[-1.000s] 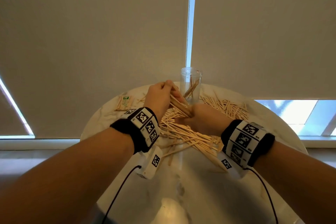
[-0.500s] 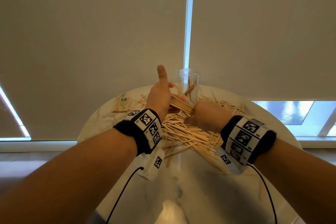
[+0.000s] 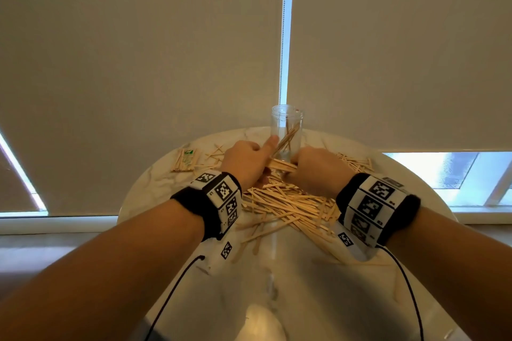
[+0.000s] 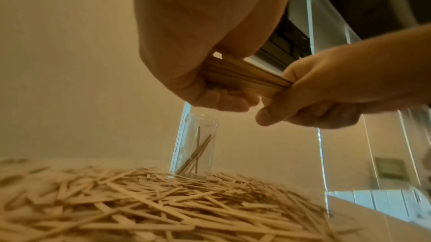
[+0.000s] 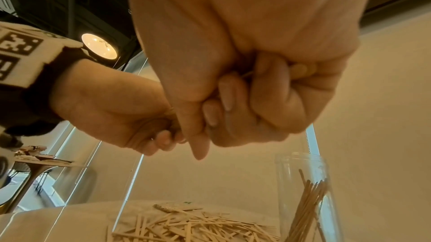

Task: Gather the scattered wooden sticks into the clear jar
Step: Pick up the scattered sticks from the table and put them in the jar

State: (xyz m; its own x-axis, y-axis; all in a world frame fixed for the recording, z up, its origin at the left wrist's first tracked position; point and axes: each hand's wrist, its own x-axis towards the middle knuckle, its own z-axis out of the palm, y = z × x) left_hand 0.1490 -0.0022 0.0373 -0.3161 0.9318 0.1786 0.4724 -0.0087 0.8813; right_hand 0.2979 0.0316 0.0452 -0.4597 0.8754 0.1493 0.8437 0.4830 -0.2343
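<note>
One clear cylindrical plastic jar [image 3: 286, 130] stands upright, without lid, on the far part of the round white marble-pattern desk [image 3: 318, 285]. Inside it lean some thin pale wooden sticks; they overlap, so I cannot give their exact number. On the desk in front of the jar lies one big loose pile of flat wooden sticks [image 3: 288, 205], too many to count, and more sticks are spread at the right of the jar. At the far left of the desk lies one small packet of sticks with a green label [image 3: 186, 159], apart from the pile.

Both hands are raised above the pile, just before the jar, and together they hold one bundle of wooden sticks [image 4: 245, 76] which goes across between them. The left hand [image 3: 246, 160] has its lower fingers curled around the left end of the bundle, and its index finger is stretched toward the jar wall. The right hand [image 3: 318, 166] is closed as a fist around the right end; in the right wrist view the rounded tips of some sticks show between its curled fingers [image 5: 268, 83]. On each wrist is one black band with white square-code markers, and from each goes down one thin black cable.
</note>
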